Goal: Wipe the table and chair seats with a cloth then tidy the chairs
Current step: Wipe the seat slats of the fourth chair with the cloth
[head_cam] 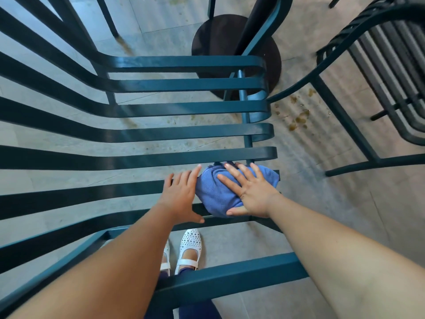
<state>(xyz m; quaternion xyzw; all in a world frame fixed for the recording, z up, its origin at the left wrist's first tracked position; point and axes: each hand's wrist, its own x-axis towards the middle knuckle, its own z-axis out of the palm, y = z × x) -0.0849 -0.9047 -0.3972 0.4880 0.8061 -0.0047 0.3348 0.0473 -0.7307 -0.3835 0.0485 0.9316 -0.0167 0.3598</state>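
Over the slatted seat of a dark teal metal chair (142, 132), a person leans with both bare arms stretched down. On the slats near the seat's right edge lies a bunched blue cloth (215, 192), and the right hand (249, 192) lies flat on top of it, fingers spread and straight, thumb along the cloth's near edge, pressing rather than gripping. Just beside it, the left hand (182, 195) rests palm down on the slats, its fingers straight and close together, their tips touching the cloth's left side; it has hold of nothing. Through the gaps between the slats shows a grey tiled floor (322, 238), and down by the chair's near rail stand the person's white perforated shoes (189, 249). Beyond the seat's far right corner a round dark table base (220, 42) sits on the floor with a black post rising from it. To the right stands a second chair (391, 72), darker, also slatted, well apart from the hands. Brownish spots (299, 116) stain the floor between the two chairs.
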